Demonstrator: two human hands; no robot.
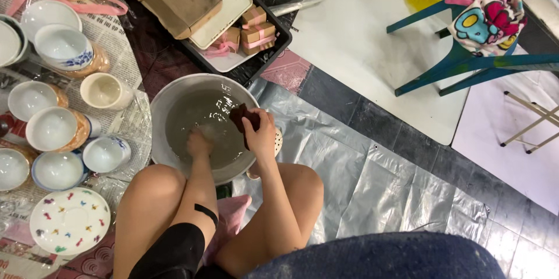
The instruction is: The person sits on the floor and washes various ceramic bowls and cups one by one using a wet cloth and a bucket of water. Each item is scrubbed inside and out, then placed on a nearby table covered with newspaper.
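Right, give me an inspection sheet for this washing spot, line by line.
Surface: grey plastic sheet spread over dark floor tiles; newspaper under the crockery at left.
Job's things: round metal basin of cloudy water; a dark brown object held at its rim.
Clutter: white bowls and cups crowded at left, a saucer with coloured specks, a black tray of small ribbon-tied boxes.
Hands: left hand dipped in the water, what it holds cannot be told; right hand, fingers closed on the dark object.
Cables: nothing seen.
Surroundings: teal plastic chair with a cartoon-print cloth, white board on the floor, fan grille at top.
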